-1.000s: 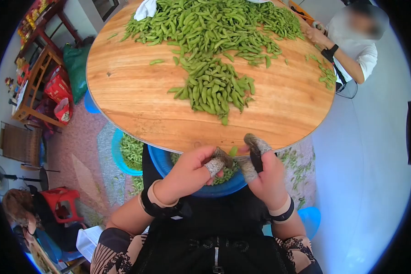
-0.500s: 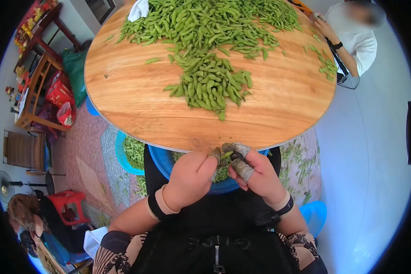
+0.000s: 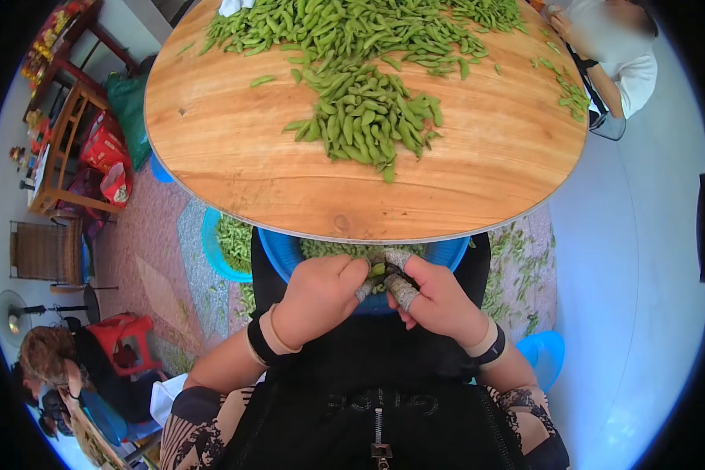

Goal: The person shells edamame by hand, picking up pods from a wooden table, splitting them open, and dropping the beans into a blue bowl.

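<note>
- Pinched between both hands, one green pod (image 3: pixel 378 269) sat at the meeting point of the fingertips, just over the blue basin (image 3: pixel 278 254) in the person's lap.
- Left hand (image 3: pixel 315 296) was curled narrow, its taped thumb and forefinger closed on the pod's near end; a band circled that wrist.
- Right hand (image 3: pixel 439 298) mirrored it, wrapped fingertips (image 3: pixel 403 290) pressed on the pod's other side, so the pod lay across the gap between the two grips rather than inside either palm.
- By the look of it the pod was light, small and slightly pliant, with a firm seam; I judged it would bend before it snapped, and that a smooth skin could slip from bare fingers, which the cloth wraps would help against.
- Best hold seemed to be at the two tips, thumbs along the seam, leaving the middle free.
- Beyond the hands, the round wooden table (image 3: pixel 235 157) carried a near heap of pods (image 3: pixel 368 117) and a wider spread toward the far edge, well apart from the grip.
- Under the table's left side, a second basin (image 3: pixel 211 235) held more green pods.
- Far right, another person's arm (image 3: pixel 603 74) rested at the table's rim beside a few scattered pods (image 3: pixel 572 94).
</note>
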`<action>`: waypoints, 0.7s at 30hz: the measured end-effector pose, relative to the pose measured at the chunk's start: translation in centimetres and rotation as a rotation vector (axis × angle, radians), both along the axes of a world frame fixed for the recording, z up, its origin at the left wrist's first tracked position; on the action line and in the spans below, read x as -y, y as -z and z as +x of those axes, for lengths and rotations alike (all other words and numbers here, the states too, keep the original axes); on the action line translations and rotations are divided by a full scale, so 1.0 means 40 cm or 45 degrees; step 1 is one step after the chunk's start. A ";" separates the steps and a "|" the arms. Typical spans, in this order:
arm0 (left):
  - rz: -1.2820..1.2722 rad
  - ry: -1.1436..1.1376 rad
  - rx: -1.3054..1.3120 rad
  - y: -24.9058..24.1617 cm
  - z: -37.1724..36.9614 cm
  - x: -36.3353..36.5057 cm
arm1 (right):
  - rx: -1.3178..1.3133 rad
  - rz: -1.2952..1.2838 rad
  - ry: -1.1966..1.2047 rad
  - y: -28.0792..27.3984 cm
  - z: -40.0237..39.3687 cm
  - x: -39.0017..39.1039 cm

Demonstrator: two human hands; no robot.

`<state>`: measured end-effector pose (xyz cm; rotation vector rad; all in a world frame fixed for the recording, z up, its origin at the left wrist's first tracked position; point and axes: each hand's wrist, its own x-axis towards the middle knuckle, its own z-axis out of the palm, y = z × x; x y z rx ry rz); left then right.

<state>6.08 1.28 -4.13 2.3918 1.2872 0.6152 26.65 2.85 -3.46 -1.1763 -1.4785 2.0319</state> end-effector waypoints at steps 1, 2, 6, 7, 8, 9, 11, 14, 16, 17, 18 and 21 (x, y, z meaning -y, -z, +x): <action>0.015 -0.029 0.023 0.002 0.002 0.002 | 0.037 0.069 0.010 0.001 -0.002 -0.002; 0.029 -0.056 0.047 0.004 0.003 0.003 | 0.075 0.138 0.022 0.003 -0.004 -0.003; -0.194 0.004 0.232 0.030 -0.018 -0.002 | 0.025 0.111 0.030 0.032 -0.002 -0.003; -0.826 -0.064 0.623 0.026 -0.028 -0.003 | -0.018 0.055 0.013 0.034 0.000 -0.003; -1.460 -0.134 1.010 0.024 -0.036 -0.002 | -0.061 -0.001 -0.005 0.035 0.002 -0.002; -1.462 -0.136 1.013 0.026 -0.042 0.001 | -0.060 -0.004 -0.007 0.032 0.004 -0.003; -1.859 0.003 1.526 0.031 -0.050 0.004 | -0.356 -0.396 0.049 0.026 0.009 -0.003; -1.616 -0.075 1.224 0.047 -0.032 0.005 | -0.132 -0.163 0.040 0.066 0.018 -0.005; -1.514 -0.066 1.114 0.054 -0.023 0.003 | -0.029 0.171 0.091 0.047 -0.012 0.000; -1.413 -0.052 1.000 0.058 -0.019 0.002 | 0.074 0.506 0.147 0.040 -0.022 0.002; -1.414 -0.051 1.000 0.062 -0.016 0.004 | 0.075 0.505 0.148 0.058 -0.022 -0.001; -1.261 0.049 0.831 0.063 -0.014 0.005 | 0.310 0.894 0.071 0.107 -0.026 -0.012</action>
